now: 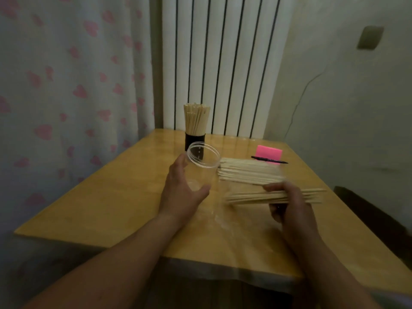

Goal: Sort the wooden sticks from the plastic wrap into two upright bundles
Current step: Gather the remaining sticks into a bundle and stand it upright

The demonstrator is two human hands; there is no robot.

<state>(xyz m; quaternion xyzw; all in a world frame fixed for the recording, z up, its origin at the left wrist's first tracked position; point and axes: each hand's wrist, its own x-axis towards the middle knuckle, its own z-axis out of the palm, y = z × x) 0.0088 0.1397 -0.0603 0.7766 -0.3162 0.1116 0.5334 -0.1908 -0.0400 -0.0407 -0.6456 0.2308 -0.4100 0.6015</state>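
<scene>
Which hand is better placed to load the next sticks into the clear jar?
Right. The right hand grips a bunch of sticks lying level just beside the jar, whose mouth is open. The left hand is wrapped round the jar, so it is busy steadying it.

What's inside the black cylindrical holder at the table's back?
An upright bundle of pale wooden sticks stands in the black cylindrical holder; their lower ends are hidden by its opaque wall.

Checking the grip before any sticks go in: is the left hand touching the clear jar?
Touching. The head view shows the left hand curled round the jar, with the thumb against its near wall and the fingers on its left side.
</scene>
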